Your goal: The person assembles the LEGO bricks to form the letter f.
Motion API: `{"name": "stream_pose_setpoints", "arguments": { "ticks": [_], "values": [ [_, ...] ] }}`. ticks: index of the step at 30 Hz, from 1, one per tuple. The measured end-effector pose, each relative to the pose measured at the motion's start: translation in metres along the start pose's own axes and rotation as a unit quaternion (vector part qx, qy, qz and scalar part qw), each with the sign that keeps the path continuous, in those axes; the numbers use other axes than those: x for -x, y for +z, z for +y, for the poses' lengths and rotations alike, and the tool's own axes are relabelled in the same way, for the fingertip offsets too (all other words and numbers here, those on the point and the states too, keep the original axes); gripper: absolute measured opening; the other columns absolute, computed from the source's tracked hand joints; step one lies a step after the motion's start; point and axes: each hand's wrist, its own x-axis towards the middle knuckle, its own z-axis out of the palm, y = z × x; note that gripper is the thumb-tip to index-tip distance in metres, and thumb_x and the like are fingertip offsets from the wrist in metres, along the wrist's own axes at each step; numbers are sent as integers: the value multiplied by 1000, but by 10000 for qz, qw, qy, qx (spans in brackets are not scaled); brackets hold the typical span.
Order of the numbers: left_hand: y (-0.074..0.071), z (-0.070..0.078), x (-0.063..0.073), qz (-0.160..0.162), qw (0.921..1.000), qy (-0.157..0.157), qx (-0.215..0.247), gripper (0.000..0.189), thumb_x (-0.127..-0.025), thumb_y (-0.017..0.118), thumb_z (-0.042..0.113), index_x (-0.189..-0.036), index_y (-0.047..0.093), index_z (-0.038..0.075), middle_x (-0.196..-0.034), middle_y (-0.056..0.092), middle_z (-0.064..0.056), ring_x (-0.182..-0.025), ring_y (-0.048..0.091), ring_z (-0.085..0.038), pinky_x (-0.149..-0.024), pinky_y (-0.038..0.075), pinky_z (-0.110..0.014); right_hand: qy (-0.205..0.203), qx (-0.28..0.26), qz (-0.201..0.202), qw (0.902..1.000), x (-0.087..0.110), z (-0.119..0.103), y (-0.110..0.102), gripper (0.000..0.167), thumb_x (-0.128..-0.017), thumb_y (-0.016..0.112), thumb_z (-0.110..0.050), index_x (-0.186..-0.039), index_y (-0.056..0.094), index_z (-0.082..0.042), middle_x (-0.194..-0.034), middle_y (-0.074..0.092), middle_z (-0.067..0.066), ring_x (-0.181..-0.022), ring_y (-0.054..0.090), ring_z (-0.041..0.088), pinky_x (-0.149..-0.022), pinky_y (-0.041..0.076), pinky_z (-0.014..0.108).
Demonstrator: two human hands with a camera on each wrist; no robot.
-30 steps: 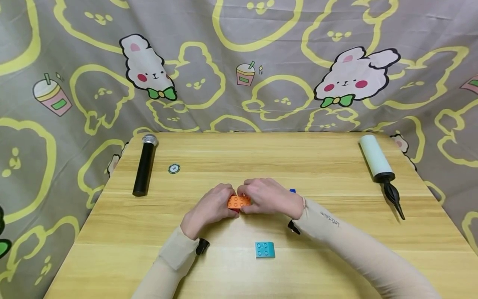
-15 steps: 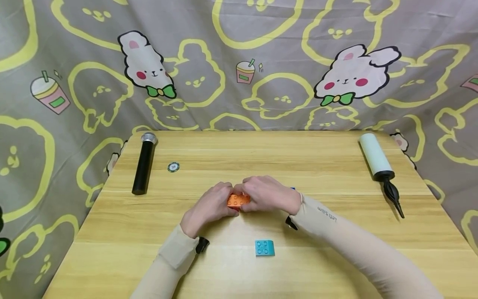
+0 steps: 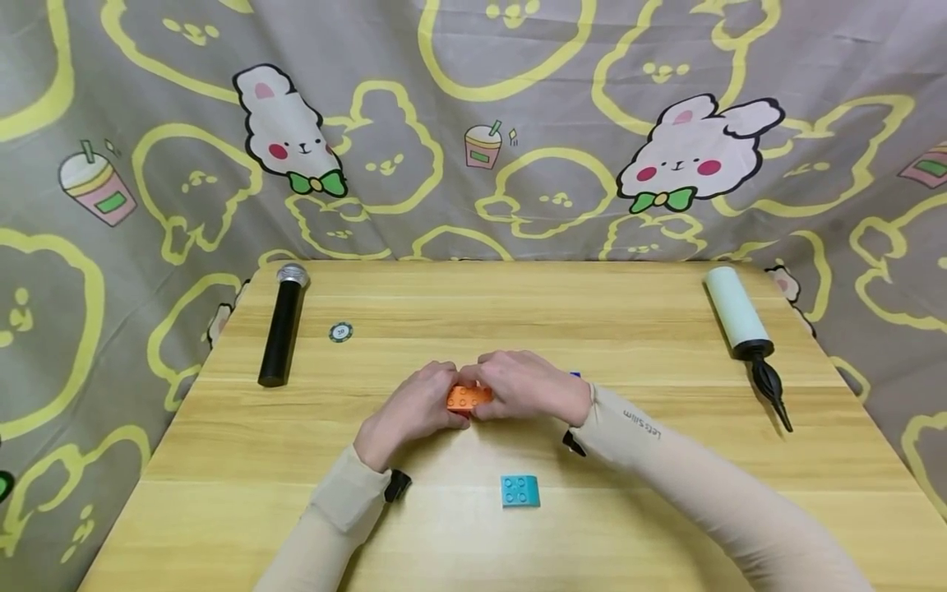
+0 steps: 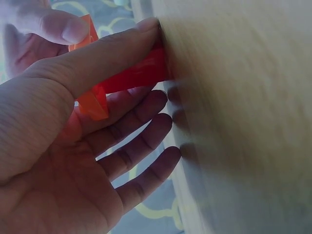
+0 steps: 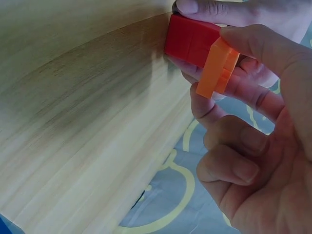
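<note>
Near the middle of the table, my left hand (image 3: 416, 404) holds a red toy building brick (image 5: 191, 40) between thumb and fingers, low at the tabletop. An orange studded brick (image 3: 464, 399) sits on top of the red one and juts past its side. My right hand (image 3: 527, 385) pinches the orange brick between thumb and index finger, its other fingers curled in. In the left wrist view the orange brick (image 4: 93, 105) shows partly behind my left thumb. Closer to me lies a turquoise brick (image 3: 520, 491) with a sloped side.
A blue piece (image 3: 575, 375), mostly hidden, lies behind my right wrist. At the left are a black microphone (image 3: 281, 329) and a round chip (image 3: 341, 331). A pale green hand pump (image 3: 740, 316) lies at the right. A patterned curtain (image 3: 414, 123) hangs behind the table (image 3: 651, 304).
My right fingers have shifted slightly left over the orange brick, closer to my left hand. The head view has drifted a little; both hands keep their grip.
</note>
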Motion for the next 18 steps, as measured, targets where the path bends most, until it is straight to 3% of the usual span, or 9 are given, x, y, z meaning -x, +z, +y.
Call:
{"name": "stream_pose_setpoints", "arguments": {
  "ticks": [5, 11, 18],
  "values": [
    [1, 0, -1, 1, 10000, 54, -51, 43, -69, 92, 23, -97, 65, 7, -88, 56, 1, -84, 52, -19, -72, 46, -34, 34, 3, 63, 10000, 2, 1, -1, 23, -85, 75, -32, -100, 65, -19, -80, 54, -5, -67, 50, 11, -56, 42, 28],
    [1, 1, -3, -90, 9999, -23, -114, 41, -70, 92, 25, -94, 66, 5, -89, 57, 2, -81, 51, -17, -70, 45, -32, 474, -140, 357, 9981, 15, 12, -20, 54, -79, 79, -52, -115, 69, -14, -99, 65, 0, -80, 60, 13, -65, 49, 31],
    [2, 2, -2, -137, 9996, -150, -203, 43, -70, 91, 27, -97, 68, 3, -91, 58, 1, -83, 52, -16, -73, 46, -32, 703, -45, 667, 9953, 46, 42, -36, 54, -77, 83, -45, -116, 69, -11, -103, 66, 1, -83, 63, 16, -69, 51, 34]
  ]
}}
